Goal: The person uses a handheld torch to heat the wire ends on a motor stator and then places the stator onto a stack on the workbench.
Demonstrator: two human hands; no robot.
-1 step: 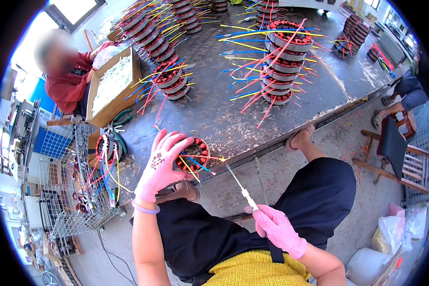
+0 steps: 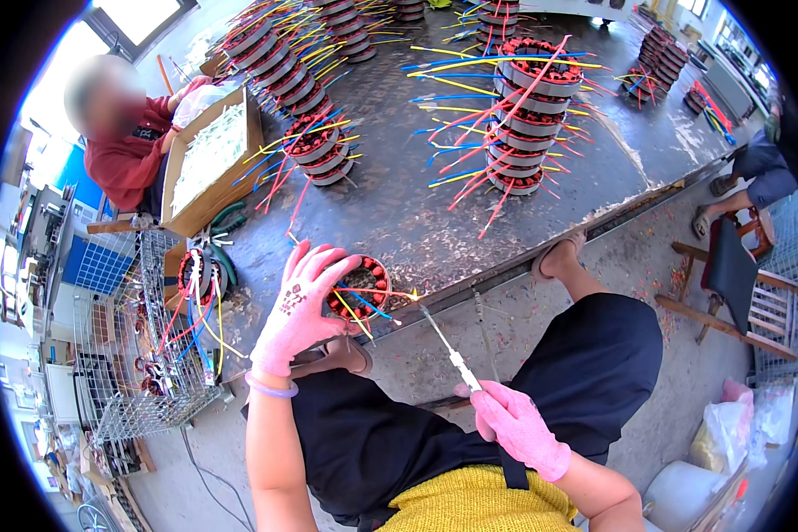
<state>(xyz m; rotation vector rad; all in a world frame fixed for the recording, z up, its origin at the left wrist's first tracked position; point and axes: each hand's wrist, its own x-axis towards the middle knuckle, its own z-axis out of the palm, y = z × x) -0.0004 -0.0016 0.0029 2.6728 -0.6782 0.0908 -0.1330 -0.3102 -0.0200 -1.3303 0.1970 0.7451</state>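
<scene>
My left hand, in a pink glove, is closed round the side of a motor stator, a ring with red windings. It sits at the table's near edge, with red, blue and yellow lead wires coming out to the right. Lower right, my gloved right hand grips the pale handle of a slim tool with a long thin metal neck. The neck points up and left. Just beyond its tip, a small yellow-orange glow like a flame shows at the red wire's end; whether tip and wire touch I cannot tell.
Stacked stators with wires sticking out stand across the dark table. Pliers and another stator lie left, near a wire basket. A person in red sits behind a cardboard box. A chair stands right.
</scene>
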